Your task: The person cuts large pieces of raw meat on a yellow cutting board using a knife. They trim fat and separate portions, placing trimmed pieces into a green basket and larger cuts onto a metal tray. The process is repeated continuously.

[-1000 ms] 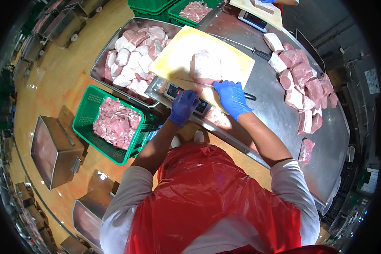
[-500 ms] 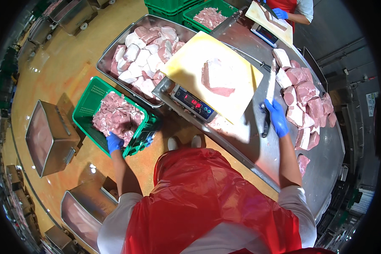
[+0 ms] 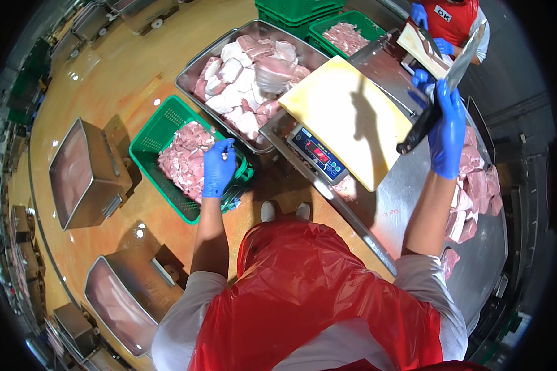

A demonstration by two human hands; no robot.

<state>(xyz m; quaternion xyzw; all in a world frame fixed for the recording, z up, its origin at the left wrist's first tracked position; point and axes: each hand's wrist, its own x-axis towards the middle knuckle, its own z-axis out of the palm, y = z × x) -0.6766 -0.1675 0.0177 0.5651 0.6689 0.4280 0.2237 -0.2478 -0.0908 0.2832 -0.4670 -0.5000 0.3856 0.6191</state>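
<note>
My right hand, in a blue glove, is raised above the steel table and closed round a knife. The knife's black handle points down to the left, and its broad blade rises to the upper right. My left hand, also gloved in blue, hovers at the right side of a green crate of meat trimmings. Its fingers are curled together; what they hold, if anything, is too small to tell. A bare cutting board lies over a scale. A motion-blurred meat piece shows over the steel tub.
Meat chunks are heaped on the steel table at right. A co-worker in a red apron stands at the far right by another board. Steel bins stand on the floor at left; green crates are at the back.
The meat piece has left the cutting board; a blurred piece now shows over the tub. My right hand has lifted the knife from near the tabletop. My left hand has risen rightward from the trimmings.
</note>
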